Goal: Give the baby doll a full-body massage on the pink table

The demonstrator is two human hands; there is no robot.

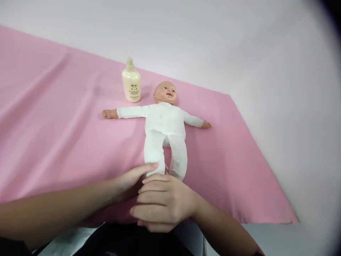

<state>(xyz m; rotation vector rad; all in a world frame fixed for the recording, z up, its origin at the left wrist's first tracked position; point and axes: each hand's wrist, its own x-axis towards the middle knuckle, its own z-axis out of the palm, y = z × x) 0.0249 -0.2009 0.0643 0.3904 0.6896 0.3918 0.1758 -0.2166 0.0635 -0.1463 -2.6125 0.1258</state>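
Pink cloth (53, 117): left hand (130, 183) fingers cupping doll (163, 124) foot; right hand (162, 202) fingers loosely curled, holding nothing visible.

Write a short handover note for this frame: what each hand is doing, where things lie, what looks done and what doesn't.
Left hand: at the doll's foot end, fingers on the lower leg.
Right hand: curled over the same foot area; grip itself hidden.
Doll: face up on the pink cloth, arms spread, fully dressed in white.
Lotion bottle: upright beside the doll's head, untouched.
Done: doll laid out. Left: clothes still on, bottle unused.
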